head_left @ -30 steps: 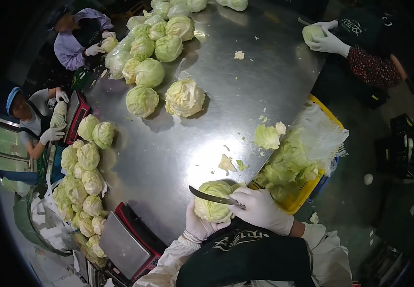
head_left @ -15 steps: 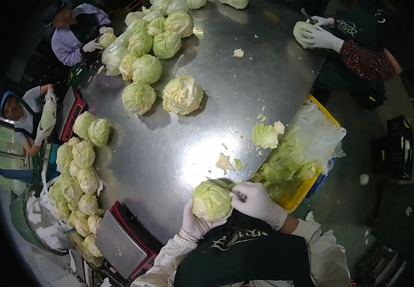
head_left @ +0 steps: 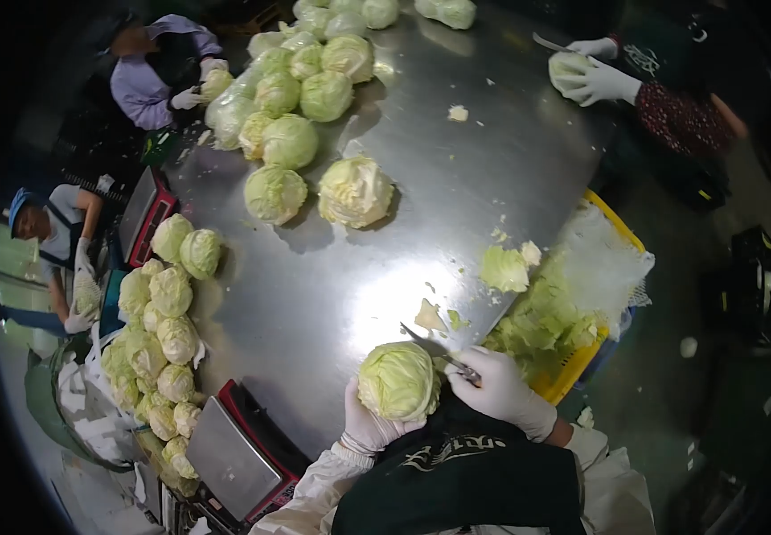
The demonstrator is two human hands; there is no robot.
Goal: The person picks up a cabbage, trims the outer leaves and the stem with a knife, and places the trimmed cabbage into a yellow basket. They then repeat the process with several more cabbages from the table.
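A round green cabbage (head_left: 398, 382) rests in my left hand (head_left: 369, 423), whose gloved fingers wrap its left and lower side. My right hand (head_left: 496, 390), also in a white glove, is closed around the handle of a knife (head_left: 428, 342). The curved blade points up and left, just above the cabbage's upper right. Cut leaf pieces (head_left: 430, 316) lie on the metal table (head_left: 314, 294) beyond the knife. Close to my right hand, trimmed leaves (head_left: 541, 308) fill a yellow crate (head_left: 615, 214), partly under a net bag.
Cabbages (head_left: 292, 141) are piled at the table's far left, and more (head_left: 172, 292) line its left edge. A red scale (head_left: 236, 456) stands at lower left, another (head_left: 147, 214) farther up. Two people are at the left; one at upper right holds a cabbage and knife.
The knife blade, mostly hidden before, now shows clear above the cabbage. My right hand has shifted right and down. The whole view has shifted slightly.
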